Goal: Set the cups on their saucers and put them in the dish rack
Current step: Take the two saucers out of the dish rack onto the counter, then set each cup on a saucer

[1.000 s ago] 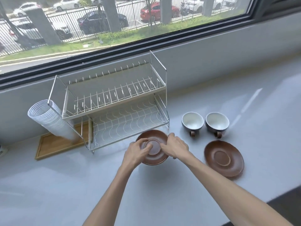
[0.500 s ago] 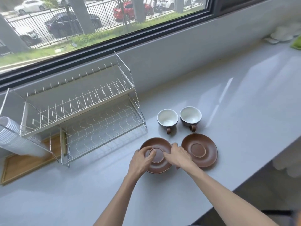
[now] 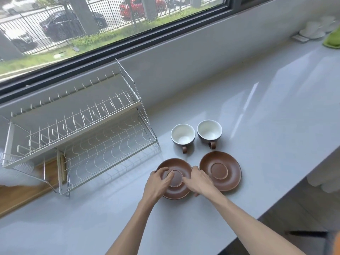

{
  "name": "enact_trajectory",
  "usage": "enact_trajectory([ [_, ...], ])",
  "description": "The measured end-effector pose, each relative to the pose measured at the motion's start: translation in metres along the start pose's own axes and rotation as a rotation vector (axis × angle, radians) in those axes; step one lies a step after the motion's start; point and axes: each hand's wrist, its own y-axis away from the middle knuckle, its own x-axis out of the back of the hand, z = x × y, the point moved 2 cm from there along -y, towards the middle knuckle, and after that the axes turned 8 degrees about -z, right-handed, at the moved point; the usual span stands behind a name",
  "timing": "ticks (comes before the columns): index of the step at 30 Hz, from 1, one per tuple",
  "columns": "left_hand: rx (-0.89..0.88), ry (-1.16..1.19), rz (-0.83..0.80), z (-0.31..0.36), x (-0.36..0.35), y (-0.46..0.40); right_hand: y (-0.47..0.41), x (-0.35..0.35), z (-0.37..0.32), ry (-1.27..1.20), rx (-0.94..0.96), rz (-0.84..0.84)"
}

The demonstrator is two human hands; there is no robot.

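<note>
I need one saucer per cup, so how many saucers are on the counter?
2. The left saucer lies under both hands, before the left cup; the right saucer lies free beside it, before the right cup.

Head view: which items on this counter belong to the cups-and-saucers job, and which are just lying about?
Part of the job:
left cup
right cup
left saucer, held by both hands: left, right
right saucer
dish rack

Just lying about:
wooden tray
stack of clear cups
green cloth
white crockery at far right
</note>
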Motion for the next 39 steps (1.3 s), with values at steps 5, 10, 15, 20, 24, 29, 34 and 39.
enact_trajectory([
  [5,0.006,-0.007,0.003,-0.002,-0.001,-0.005,-0.003,-0.002,0.001,-0.001,0.000,0.001],
  [10,0.017,-0.061,0.002,-0.003,-0.002,-0.010,-0.006,-0.001,0.002,0.029,0.011,0.022],
  [15,0.093,-0.366,-0.128,0.001,0.005,-0.018,-0.008,0.009,0.002,0.159,0.035,0.073],
  [20,0.019,-0.770,-0.106,0.031,0.024,-0.031,-0.007,0.032,0.002,0.271,0.092,0.120],
  [24,-0.100,-0.871,0.001,0.067,0.025,-0.037,-0.005,0.055,0.010,0.389,0.147,0.249],
  [29,-0.251,-0.729,0.086,0.118,0.006,-0.044,-0.005,0.093,0.022,0.436,0.144,0.409],
  [34,-0.189,-0.279,0.077,0.151,-0.016,-0.052,-0.020,0.124,0.036,0.333,0.128,0.481],
  [39,-0.166,-0.052,0.048,0.162,-0.030,-0.065,-0.040,0.147,0.044,0.227,0.092,0.495],
])
